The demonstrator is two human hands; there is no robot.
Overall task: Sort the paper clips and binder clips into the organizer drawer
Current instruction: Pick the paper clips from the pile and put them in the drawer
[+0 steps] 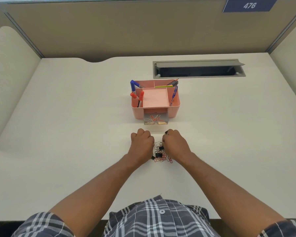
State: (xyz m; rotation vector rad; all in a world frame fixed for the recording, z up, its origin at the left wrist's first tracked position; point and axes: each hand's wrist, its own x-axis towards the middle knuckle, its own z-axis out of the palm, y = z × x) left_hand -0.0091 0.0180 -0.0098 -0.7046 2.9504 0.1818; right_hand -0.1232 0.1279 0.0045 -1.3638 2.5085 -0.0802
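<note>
Two hands sit on each side of a small pile of clips [161, 153]. The left hand [141, 144] is curled tight, and what its grip holds, if anything, is hidden. The right hand [174, 142] pinches a black binder clip [166, 132] at its far knuckles. The worktop [67, 134] is white, with tan walls around it. The pink organizer [155, 98] stands just beyond the hands. Its clear drawer [155, 120] is pulled out, with paper clips inside.

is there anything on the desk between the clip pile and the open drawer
Nothing visible. The pile of clips lies between the left hand and right hand, and the clear drawer stands pulled out of the pink organizer straight ahead. Only bare desk shows between them.
</note>
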